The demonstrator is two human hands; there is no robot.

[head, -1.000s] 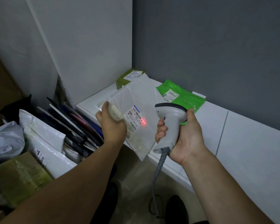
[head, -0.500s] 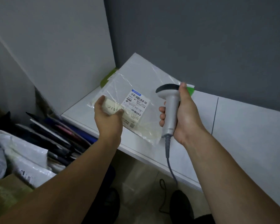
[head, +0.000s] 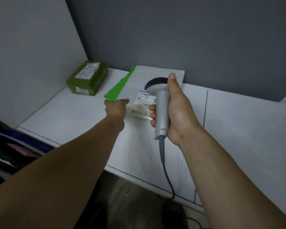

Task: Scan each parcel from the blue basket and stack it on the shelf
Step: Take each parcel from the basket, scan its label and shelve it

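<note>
My left hand [head: 116, 109] grips the near left edge of a flat clear-wrapped parcel [head: 157, 71] with a white barcode label [head: 144, 97]. The parcel lies low over the white shelf [head: 69, 113], covering most of a bright green flat parcel [head: 117, 90]; whether it rests on that parcel I cannot tell. My right hand [head: 177, 113] holds a grey barcode scanner [head: 162, 103] upright just right of the label, thumb on its dark head. An olive-green wrapped box parcel [head: 87, 78] sits in the shelf's back left corner.
The scanner's cable [head: 167, 176] hangs down past the shelf's front edge to the floor. Dark and white parcels stand in the blue basket [head: 15, 151] at the lower left. A white side panel [head: 31, 55] and a grey back wall [head: 172, 38] bound the shelf.
My left hand has carried the clear parcel forward and down over the green parcel on the shelf. The scanner's red light is off, and my view has swung right, away from the basket.
</note>
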